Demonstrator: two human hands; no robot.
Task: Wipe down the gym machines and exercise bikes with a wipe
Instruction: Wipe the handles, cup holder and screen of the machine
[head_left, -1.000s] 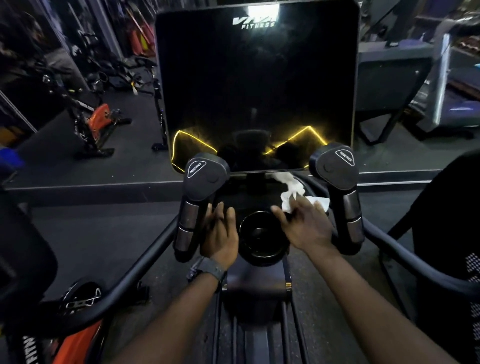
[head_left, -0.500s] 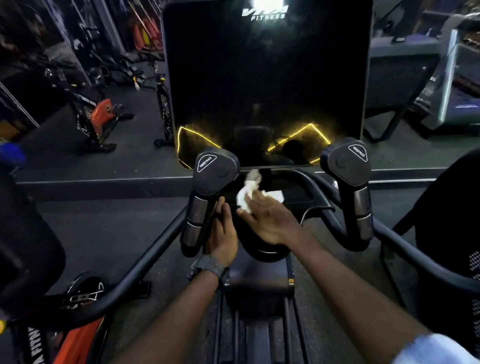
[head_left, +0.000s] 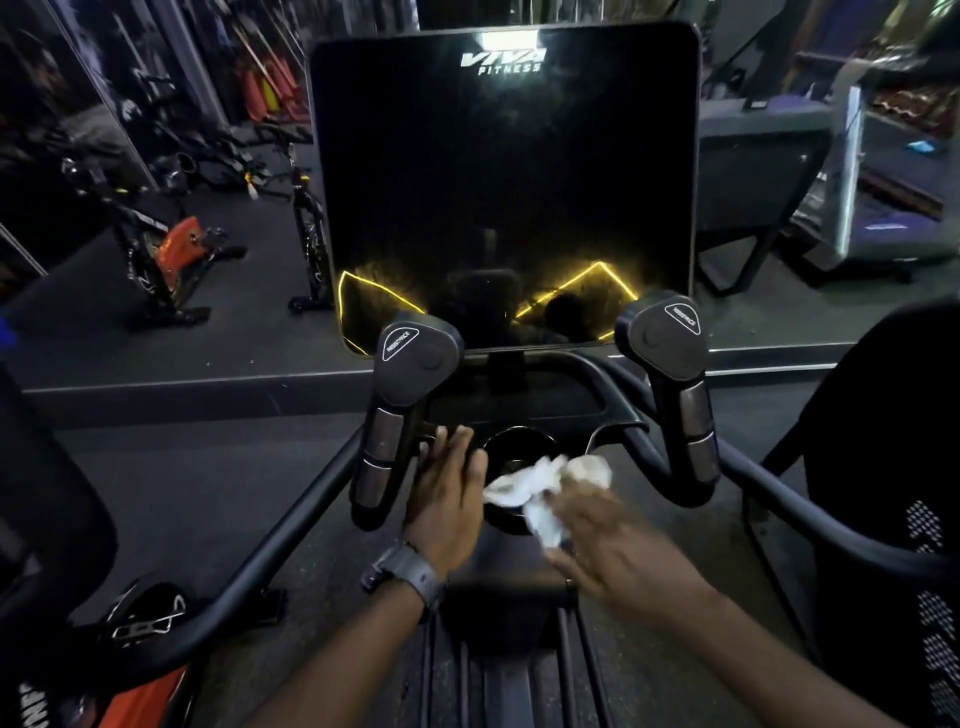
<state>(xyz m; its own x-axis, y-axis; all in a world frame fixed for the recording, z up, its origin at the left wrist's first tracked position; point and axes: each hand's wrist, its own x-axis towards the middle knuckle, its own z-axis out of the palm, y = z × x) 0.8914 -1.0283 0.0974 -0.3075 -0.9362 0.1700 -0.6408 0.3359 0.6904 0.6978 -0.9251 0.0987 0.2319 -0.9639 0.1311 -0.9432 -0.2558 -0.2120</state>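
A black exercise machine stands in front of me, with a big dark screen (head_left: 501, 197) marked VIVA FITNESS and two upright resistance handles (head_left: 400, 400) (head_left: 675, 384). Below the screen lies a console tray (head_left: 524, 402) with a round cup holder (head_left: 517, 447). My right hand (head_left: 608, 540) holds a crumpled white wipe (head_left: 540, 491) over the near rim of the cup holder. My left hand (head_left: 449, 493), with a watch on the wrist, rests flat with straight fingers on the console beside the left handle.
Curved black side rails (head_left: 270, 545) run out left and right from the console. An orange-and-black spin bike (head_left: 166, 260) and other bikes stand on the dark floor at the left. A treadmill (head_left: 883, 197) sits at the back right. A black mesh seat back (head_left: 904, 493) is at my right.
My right hand has drawn the wipe back from the tray under the screen toward me and to the right, over the cup holder. My left hand has stayed beside the left handle.
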